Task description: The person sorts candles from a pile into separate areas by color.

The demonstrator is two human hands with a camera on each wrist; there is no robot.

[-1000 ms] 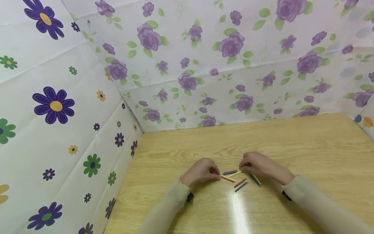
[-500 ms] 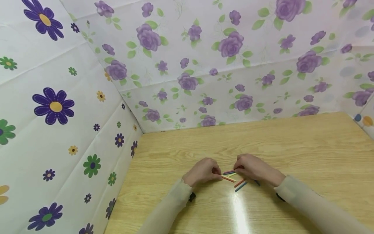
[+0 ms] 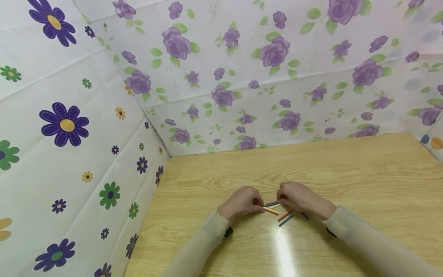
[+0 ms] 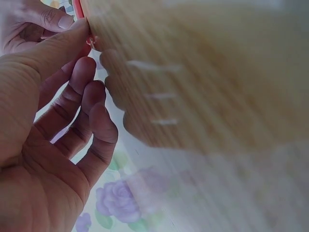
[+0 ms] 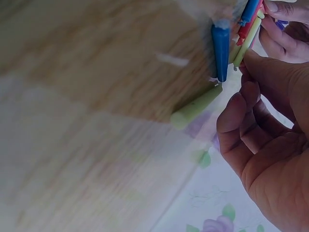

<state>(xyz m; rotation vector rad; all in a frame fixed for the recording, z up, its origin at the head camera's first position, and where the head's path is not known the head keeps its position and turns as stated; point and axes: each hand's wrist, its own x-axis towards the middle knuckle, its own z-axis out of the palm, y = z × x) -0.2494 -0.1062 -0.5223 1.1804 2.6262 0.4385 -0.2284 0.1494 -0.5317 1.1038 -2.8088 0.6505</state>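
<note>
Several thin coloured candles lie in a loose cluster on the wooden table (image 3: 214, 169). My left hand (image 3: 242, 202) is at the cluster's left side, thumb and forefinger pinching the end of an orange-red candle (image 3: 271, 211); the other fingers curl loosely. From the right, my right hand (image 3: 304, 198) reaches over the pile, thumb and forefinger pinching a candle tip, apparently the pink candle (image 3: 271, 202). A yellow candle (image 5: 248, 42) lies against its thumb. Below are a red candle (image 3: 285, 216) and a blue candle (image 3: 285, 219). A yellow-green candle (image 5: 195, 107) is partly hidden by the right hand.
Flower-printed white sheets form a back wall (image 3: 207, 127) and a left wall (image 3: 104, 154) around the table. Bright glare (image 3: 284, 250) crosses the tabletop in front of the candles.
My right hand has moved left and inward over the cluster, covering part of the right-hand candles. My left hand has shifted slightly right, staying at the orange-red candle's end.
</note>
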